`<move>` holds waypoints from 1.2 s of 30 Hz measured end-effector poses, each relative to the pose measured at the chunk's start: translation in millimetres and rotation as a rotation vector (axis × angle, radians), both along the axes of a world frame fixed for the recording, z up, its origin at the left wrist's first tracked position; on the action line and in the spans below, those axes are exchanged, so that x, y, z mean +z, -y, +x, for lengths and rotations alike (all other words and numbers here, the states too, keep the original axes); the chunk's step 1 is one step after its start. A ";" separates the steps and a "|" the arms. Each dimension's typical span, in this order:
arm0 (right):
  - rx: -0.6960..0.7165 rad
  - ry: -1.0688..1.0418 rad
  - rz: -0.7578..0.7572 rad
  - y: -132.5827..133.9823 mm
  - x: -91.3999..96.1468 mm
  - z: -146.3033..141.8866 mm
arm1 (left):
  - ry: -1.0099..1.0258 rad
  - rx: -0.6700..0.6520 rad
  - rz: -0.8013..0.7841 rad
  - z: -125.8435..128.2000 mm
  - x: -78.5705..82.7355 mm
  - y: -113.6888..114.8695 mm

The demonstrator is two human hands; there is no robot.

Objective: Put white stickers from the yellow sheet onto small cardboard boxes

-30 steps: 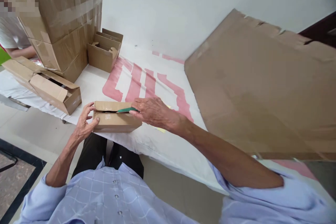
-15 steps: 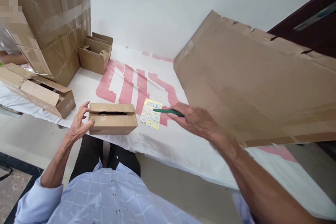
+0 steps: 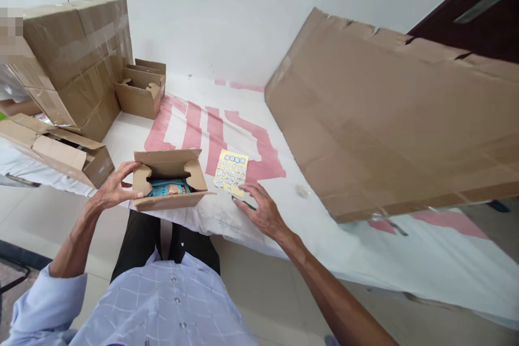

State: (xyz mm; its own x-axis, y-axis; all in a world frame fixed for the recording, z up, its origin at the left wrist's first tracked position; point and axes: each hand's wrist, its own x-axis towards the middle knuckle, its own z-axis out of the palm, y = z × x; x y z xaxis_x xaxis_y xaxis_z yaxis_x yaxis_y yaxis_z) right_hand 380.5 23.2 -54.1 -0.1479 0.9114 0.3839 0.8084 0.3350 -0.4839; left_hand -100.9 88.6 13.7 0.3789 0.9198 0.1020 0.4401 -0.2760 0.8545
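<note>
While the L hand (image 3: 111, 189) braces its end, the open carton (image 3: 168, 204) sits mouth-up at the near edge of the cloth-covered desk (image 3: 336, 243), btw the L fingers and the R fingers. Rear flap stands, front flap folds outward, an end flap shows at either side; blue packaging (image 3: 170, 188) lies inside, just R of the L thumb.

L fingers: wide-set across the carton's L end, thumb twd front, forefinger twd rear, holding it. R fingers, of the R hand (image 3: 263, 216): loosely curved, well apart from the carton, w/ a green-handled tool (image 3: 248, 205) (prob. a cutter) at the thumb; gripped or merely resting, can't tell. At the R fingertips: a yellow sheet (image 3: 231, 173) w/ pale patches.

Step in hand (judged): opening appears done, tool prob. being set aside. Next move calls for, presumably, a free R hand brought L to the mouth, end flaps kept clear, L fingers steadying.

Farther out: red strips (image 3: 214, 140) beyond the R fingers; beyond the L fingers, a small open box (image 3: 138, 102), a long box (image 3: 65, 154) and a taped stack (image 3: 81, 54), w/ another person's forearm (image 3: 18, 107) at far L; R of the R fingers, a cardboard panel (image 3: 389, 119).
</note>
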 end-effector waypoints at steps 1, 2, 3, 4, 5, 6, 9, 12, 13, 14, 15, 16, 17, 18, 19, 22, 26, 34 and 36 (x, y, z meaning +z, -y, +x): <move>0.056 0.001 0.050 -7.0 10.7 -16.4 | -0.032 -0.025 -0.006 -1.1 1.5 1.7; 0.123 0.015 0.093 -12.8 21.1 -33.4 | -0.056 -0.046 -0.009 -2.1 3.0 3.6; 0.197 0.042 0.121 -17.2 30.8 -49.9 | -0.071 -0.061 -0.011 -3.0 4.5 5.5; 0.274 0.080 0.136 -19.9 39.4 -64.9 | -0.081 -0.070 -0.012 -3.6 5.8 7.3; 0.354 0.124 0.139 -21.1 46.7 -77.8 | -0.090 -0.074 -0.009 -3.9 7.0 8.9; 0.433 0.167 0.136 -20.8 52.7 -87.9 | -0.098 -0.075 -0.003 -3.8 7.9 10.4; 0.609 0.220 0.114 -16.1 65.8 -102.5 | -0.117 -0.074 0.005 -1.3 9.3 13.2; 0.662 0.184 0.046 -15.9 77.3 -104.8 | -0.118 -0.074 0.000 2.0 9.1 14.8; 0.660 0.181 0.022 -18.1 80.9 -106.1 | -0.113 -0.074 0.007 2.8 8.9 15.3; 0.656 0.194 0.005 -21.2 84.0 -108.3 | -0.108 -0.076 0.016 3.3 8.4 16.0; 0.652 0.223 -0.001 -24.8 86.7 -111.4 | -0.103 -0.081 0.026 3.6 7.8 16.7; 0.644 0.268 0.000 -28.7 88.8 -115.2 | -0.100 -0.088 0.034 3.6 6.9 17.4; 0.633 0.325 0.009 -32.2 90.6 -119.2 | -0.096 -0.095 0.040 3.5 5.7 18.1; 0.617 0.386 0.022 -35.3 92.6 -123.0 | -0.093 -0.100 0.043 3.3 4.3 18.7; 0.588 0.445 0.038 -37.8 94.9 -126.1 | -0.090 -0.102 0.045 3.2 2.7 19.1; 0.460 0.604 0.055 -42.3 106.0 -130.7 | -0.090 -0.102 0.042 3.2 -1.7 18.9; 0.386 0.783 -0.129 -51.0 122.9 -138.3 | -0.101 -0.099 0.021 5.3 -3.1 18.1; 0.474 0.985 -0.469 -90.1 112.6 -182.0 | -0.085 -0.113 0.040 7.6 -3.8 18.2; 0.495 0.963 -0.488 -94.8 106.6 -186.7 | -0.068 -0.115 0.038 6.6 -7.1 16.2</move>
State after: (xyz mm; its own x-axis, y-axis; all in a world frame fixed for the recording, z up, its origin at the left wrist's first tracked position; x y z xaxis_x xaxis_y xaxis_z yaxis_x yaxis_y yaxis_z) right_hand 193.8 118.0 52.5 -0.5630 0.6930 -0.4503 0.7440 0.6622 0.0889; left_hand -94.3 72.4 6.6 0.4885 0.8660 0.1065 0.4600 -0.3593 0.8119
